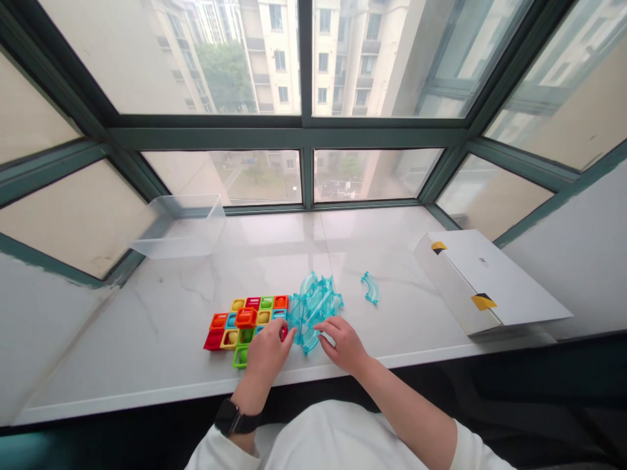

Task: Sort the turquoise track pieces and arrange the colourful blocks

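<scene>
My left hand is at the right end of a group of coloured square blocks. A small red block shows between its thumb and curled fingers. The other blocks are red, yellow, green, orange and blue, most lying side by side; one orange block sits higher than its neighbours. My right hand is at the near edge of a pile of clear blue track pieces. Its thumb and fingertips are a little apart, close to a curved track piece, with nothing visible between them.
One curved blue track piece lies apart, right of the pile. A clear plastic bin stands at the back left. On the right is a white box with black-and-yellow tabs. The white marble sill ends at a front edge near me.
</scene>
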`<state>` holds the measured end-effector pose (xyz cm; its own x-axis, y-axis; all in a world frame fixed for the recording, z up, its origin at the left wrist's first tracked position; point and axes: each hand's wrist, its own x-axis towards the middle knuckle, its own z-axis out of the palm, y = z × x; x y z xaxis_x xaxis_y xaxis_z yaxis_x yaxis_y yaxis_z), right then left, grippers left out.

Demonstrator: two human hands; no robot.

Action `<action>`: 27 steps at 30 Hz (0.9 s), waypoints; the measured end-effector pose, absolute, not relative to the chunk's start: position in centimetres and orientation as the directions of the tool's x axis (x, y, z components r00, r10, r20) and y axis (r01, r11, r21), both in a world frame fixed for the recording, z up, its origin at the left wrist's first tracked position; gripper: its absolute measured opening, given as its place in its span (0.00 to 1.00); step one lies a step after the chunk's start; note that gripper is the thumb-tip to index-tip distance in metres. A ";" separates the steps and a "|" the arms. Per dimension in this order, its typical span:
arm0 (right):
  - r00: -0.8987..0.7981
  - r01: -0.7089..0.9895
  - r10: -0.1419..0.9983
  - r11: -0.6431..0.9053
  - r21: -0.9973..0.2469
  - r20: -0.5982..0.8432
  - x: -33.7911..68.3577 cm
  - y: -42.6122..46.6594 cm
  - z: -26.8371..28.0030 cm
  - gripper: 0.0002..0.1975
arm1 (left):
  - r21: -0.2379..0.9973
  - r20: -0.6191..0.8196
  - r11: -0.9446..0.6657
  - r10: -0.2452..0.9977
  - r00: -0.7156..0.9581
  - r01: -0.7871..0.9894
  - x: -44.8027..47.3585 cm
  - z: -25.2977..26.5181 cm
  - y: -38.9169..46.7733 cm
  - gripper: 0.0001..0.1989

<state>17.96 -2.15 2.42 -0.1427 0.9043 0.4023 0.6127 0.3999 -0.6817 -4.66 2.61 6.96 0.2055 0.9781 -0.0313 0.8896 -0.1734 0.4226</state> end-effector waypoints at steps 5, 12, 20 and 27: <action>-0.170 0.629 0.909 0.397 -0.668 0.380 16.3 -1.2 2.7 0.14 | 0.284 -0.130 -0.155 0.971 0.199 0.946 -4.1 6.7 3.2 0.09; -0.244 0.658 0.917 0.395 -0.641 0.315 15.4 -1.5 3.1 0.18 | 0.293 -0.125 -0.171 0.969 0.215 0.941 -4.2 6.2 3.2 0.12; -0.232 0.634 0.915 0.400 -0.662 0.331 14.8 -1.5 3.9 0.22 | 0.474 0.000 -0.157 0.984 0.178 0.866 -4.6 6.8 2.4 0.10; -0.168 0.534 0.853 0.499 -0.682 0.493 15.4 -2.1 5.4 0.12 | 0.696 0.095 -0.207 0.976 0.197 0.688 -3.2 8.4 1.1 0.12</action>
